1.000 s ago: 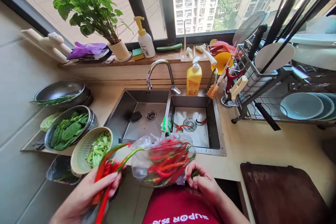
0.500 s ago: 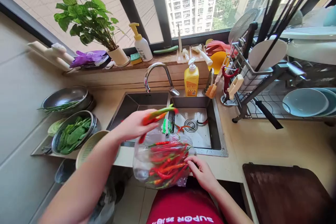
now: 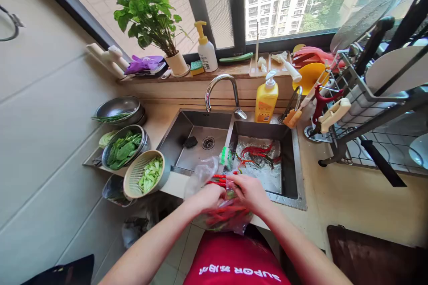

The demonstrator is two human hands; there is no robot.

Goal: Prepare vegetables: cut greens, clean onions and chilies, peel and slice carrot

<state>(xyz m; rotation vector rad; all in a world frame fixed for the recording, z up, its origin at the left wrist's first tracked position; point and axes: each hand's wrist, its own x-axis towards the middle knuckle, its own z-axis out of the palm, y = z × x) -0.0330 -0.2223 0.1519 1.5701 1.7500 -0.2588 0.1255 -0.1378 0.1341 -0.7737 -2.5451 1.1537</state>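
Observation:
A clear plastic bag (image 3: 200, 177) of red chili peppers (image 3: 220, 217) is held in front of my body at the counter's front edge. My left hand (image 3: 211, 197) is closed at the left of the bag's mouth, its fingertips partly hidden. On the right side, my right hand (image 3: 249, 190) grips the bag's plastic, with a few chilies showing beside its fingers. More red and green chilies (image 3: 257, 151) lie in the right sink basin (image 3: 290, 160). Next to the bag, a green-and-white scrubber (image 3: 226, 156) sits on the divider between the basins.
The left basin (image 3: 190, 160) holds a dark scouring pad (image 3: 190, 142). Left of it stand a colander (image 3: 132, 180) of cut greens and a bowl of leafy greens (image 3: 123, 147). A faucet (image 3: 220, 78), yellow soap bottle (image 3: 266, 102) and dish rack (image 3: 354, 142) stand behind and right.
My left hand held chilies above the sink; it is now down at the bag. More chilies lie in the right basin. The view has turned left.

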